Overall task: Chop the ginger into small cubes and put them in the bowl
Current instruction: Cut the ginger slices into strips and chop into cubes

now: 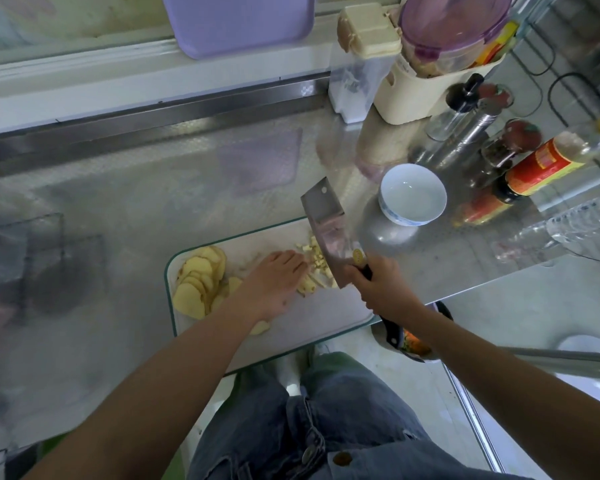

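A white cutting board [312, 327] with a green rim lies at the counter's front edge. A pile of ginger slices [198, 278] sits on its left side. My left hand [274, 282] presses down on ginger strips [309, 285] in the middle of the board. Small ginger cubes [314, 256] lie just beyond my fingertips. My right hand [378, 289] grips the black handle of a cleaver [326, 233], whose blade stands against the cubes. An empty white bowl [413, 195] stands on the counter right of the blade.
Sauce bottles [541, 164], spice jars and a glass oil bottle crowd the counter behind and right of the bowl. A cream rack [409, 95] holds a purple-lidded container. A purple tray [239, 22] leans at the back. The steel counter [136, 216] stretches left.
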`<state>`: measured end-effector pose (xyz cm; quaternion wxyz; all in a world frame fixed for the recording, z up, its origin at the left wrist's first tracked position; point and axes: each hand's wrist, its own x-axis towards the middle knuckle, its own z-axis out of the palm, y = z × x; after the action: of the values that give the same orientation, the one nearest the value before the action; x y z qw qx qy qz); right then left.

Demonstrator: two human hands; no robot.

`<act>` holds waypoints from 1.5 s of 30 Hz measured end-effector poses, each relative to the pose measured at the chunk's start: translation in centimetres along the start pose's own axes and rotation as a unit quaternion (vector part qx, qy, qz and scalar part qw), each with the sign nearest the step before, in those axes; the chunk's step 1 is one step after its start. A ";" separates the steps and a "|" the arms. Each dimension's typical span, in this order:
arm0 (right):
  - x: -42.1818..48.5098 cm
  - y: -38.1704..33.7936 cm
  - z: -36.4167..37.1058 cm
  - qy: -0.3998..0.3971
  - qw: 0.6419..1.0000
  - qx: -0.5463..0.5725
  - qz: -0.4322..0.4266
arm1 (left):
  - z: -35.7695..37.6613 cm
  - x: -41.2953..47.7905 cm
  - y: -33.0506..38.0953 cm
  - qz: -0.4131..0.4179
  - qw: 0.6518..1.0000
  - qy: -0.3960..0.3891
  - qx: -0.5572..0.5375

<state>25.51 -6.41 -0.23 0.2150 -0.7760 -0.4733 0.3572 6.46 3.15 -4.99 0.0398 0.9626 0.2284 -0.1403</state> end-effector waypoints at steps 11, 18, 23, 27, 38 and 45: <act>0.1 -0.3 1.0 -0.034 0.997 -0.070 -0.021 | 0.2 -0.9 -0.5 -0.066 0.997 -0.019 -0.040; 0.5 -1.4 2.5 -0.066 0.983 -0.158 -0.059 | 1.5 -2.6 2.2 -0.280 0.944 0.055 -0.165; 0.5 -1.4 3.2 -0.062 0.975 -0.201 -0.064 | 1.6 -2.9 3.3 -0.315 0.929 0.081 -0.174; 0.4 -1.2 3.5 -0.062 0.969 -0.230 -0.066 | 1.6 -3.4 2.7 -0.290 0.942 0.108 -0.133; 0.4 -1.7 4.1 -0.061 0.960 -0.261 -0.085 | 1.7 -2.8 2.3 -0.265 0.942 0.118 -0.165; 0.9 -2.0 4.7 -0.080 0.957 -0.270 -0.068 | 1.5 -2.5 2.1 -0.264 0.934 0.125 -0.207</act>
<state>21.06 -4.71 -2.29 -0.0174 -0.7401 -0.6193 0.2615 4.89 -0.04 -5.68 0.1711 0.8477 0.5015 0.0261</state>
